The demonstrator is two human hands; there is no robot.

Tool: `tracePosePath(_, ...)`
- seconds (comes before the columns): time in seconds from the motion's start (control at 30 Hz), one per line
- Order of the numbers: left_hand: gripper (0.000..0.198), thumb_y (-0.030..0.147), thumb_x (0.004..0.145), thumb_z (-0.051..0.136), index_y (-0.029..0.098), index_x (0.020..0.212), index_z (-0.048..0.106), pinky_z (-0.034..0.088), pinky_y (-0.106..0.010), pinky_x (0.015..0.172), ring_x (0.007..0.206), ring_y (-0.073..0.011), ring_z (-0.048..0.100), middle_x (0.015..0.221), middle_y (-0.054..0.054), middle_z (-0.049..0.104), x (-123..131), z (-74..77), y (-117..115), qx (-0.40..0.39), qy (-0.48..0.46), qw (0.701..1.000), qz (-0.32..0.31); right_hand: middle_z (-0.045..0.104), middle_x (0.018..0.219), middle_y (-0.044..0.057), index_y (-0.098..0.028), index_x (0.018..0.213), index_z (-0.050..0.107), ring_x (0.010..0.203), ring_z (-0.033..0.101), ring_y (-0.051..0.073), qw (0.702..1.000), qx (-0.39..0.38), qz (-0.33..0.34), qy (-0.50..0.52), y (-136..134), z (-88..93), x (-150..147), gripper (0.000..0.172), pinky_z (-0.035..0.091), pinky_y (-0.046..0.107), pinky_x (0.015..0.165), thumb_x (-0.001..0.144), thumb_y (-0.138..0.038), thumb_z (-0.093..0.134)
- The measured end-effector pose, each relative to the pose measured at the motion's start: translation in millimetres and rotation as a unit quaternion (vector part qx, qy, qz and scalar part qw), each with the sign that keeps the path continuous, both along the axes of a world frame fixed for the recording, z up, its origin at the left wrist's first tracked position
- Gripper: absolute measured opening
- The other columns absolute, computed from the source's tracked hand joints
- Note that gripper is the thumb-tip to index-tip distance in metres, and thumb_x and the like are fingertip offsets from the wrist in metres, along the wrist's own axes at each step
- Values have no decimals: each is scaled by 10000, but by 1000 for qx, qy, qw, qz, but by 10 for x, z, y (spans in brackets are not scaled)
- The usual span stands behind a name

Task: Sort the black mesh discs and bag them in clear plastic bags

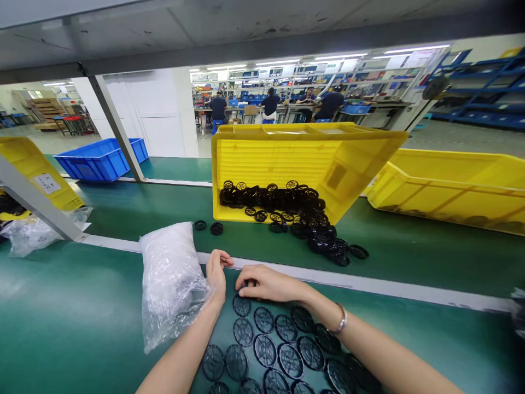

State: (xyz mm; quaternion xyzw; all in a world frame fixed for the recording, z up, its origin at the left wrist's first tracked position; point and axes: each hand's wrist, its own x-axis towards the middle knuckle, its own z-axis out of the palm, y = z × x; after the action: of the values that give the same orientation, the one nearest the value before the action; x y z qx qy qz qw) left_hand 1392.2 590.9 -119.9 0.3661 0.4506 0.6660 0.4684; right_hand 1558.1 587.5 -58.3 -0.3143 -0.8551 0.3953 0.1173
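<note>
My left hand (216, 272) rests at the edge of a clear plastic bag (170, 279) of white-looking contents, its fingers loosely curled. My right hand (264, 283) lies palm down, fingertips bent onto the green bench just above a black round mesh disc (241, 306). Whether those fingertips pinch anything is hidden. Several similar discs lie spread below my wrists. Beyond the white strip, a tipped yellow plastic bin (274, 164) spills a heap of black discs (270, 200) onto the belt.
A second yellow bin (451, 191) lies tilted at right, and another (36, 175) stands at left beside a plastic bag (33, 235). A blue crate (100, 160) sits behind. A grey post (35, 197) rises at left. Co-workers (270, 104) sit at distant benches.
</note>
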Motion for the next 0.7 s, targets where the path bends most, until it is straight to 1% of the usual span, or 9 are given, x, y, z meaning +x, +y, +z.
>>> tracePosePath(0.07,313,422,895,479,193,700,563,476,-269,688,678,-149,572,676,-16,583,-14,3,30,2,-19,1000,-4,660,762,-8,-198,928,711,640,608,123,999,50,-8,-13,141,44,-61,174,470,215,627,957,-282,561)
tracePosePath(0.13,304,422,896,480,192,715,563,482,-271,706,694,-147,577,689,-15,586,-24,-1,50,3,-35,999,-2,669,769,6,-189,886,690,696,622,146,985,152,-82,-25,382,68,-152,196,481,240,671,971,-225,518)
tracePosePath(0.2,316,431,905,473,191,722,564,483,-273,715,693,-145,576,687,-14,585,-28,-11,57,1,-45,999,3,685,948,68,-171,974,672,859,634,194,960,231,-158,-27,669,53,-281,166,499,308,792,970,-197,509)
tracePosePath(0.27,332,441,912,465,190,717,563,481,-271,715,683,-141,573,676,-12,581,-26,-24,58,-1,-49,999,8,643,1152,129,-158,1129,629,1054,594,245,948,258,-183,-24,936,1,-440,196,474,392,937,956,-193,545)
tracePosePath(0.33,339,440,912,465,189,706,563,481,-270,718,674,-137,573,671,-11,578,-22,-36,59,-2,-51,999,11,604,1256,138,-175,1182,610,1165,545,270,947,270,-172,-24,1131,-73,-594,278,431,437,1027,905,-180,634)
tracePosePath(0.4,345,440,910,464,190,694,561,486,-274,722,664,-135,572,668,-9,574,-19,-45,63,-2,-51,999,13,629,1217,124,-189,1126,637,1154,557,271,950,269,-153,-28,1230,-148,-700,269,427,449,1041,864,-138,676)
tracePosePath(0.47,347,443,910,461,191,693,562,490,-280,720,659,-138,575,664,-9,572,-17,-48,68,-3,-51,999,15,661,1127,117,-187,1058,657,1093,591,266,955,258,-146,-28,1240,-204,-731,201,451,446,1010,869,-118,658)
tracePosePath(0.6,333,422,913,456,192,702,573,483,-278,705,667,-145,585,662,-12,581,-14,-38,60,-7,-43,999,7,664,1103,116,-184,1019,661,1049,613,252,963,219,-160,-3,1115,-225,-580,113,481,413,951,946,-217,581)
tracePosePath(0.7,336,423,919,449,195,705,571,480,-276,717,670,-143,583,664,-8,581,-14,-22,45,-6,-37,999,7,673,1009,103,-172,1022,645,929,647,219,969,167,-183,26,997,-188,-371,188,512,379,876,988,-293,506)
